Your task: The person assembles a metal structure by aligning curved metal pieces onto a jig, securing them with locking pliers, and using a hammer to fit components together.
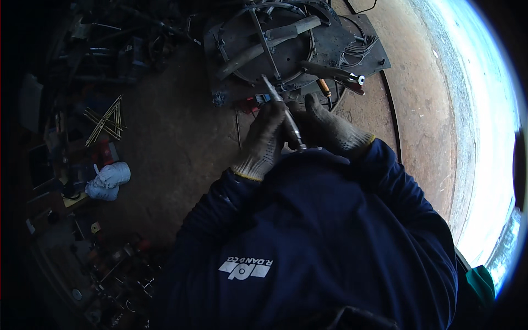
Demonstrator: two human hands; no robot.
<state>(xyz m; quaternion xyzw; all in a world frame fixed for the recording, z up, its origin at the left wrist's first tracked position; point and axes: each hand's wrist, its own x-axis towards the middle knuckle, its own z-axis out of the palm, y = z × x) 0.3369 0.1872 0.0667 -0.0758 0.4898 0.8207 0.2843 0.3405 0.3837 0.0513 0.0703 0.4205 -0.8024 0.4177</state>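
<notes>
Metal rod [290,122] grasped in left hand [264,133], pointing toward eleven o'clock. Lies near right hand [329,124], at nine o'clock from it; cannot tell whether gripped there.

- Single view: left head-worn fisheye, facing down.
- Close above my torso [324,236], left hand [263,135], right hand [329,122]; near edge of worktop [214,71] farther out.
- Floor [421,121] bows along right rim.

Crossed yellowish rods [104,121], left; white bundle [110,179] near them; green cloth-like piece [480,283], lower right.
</notes>
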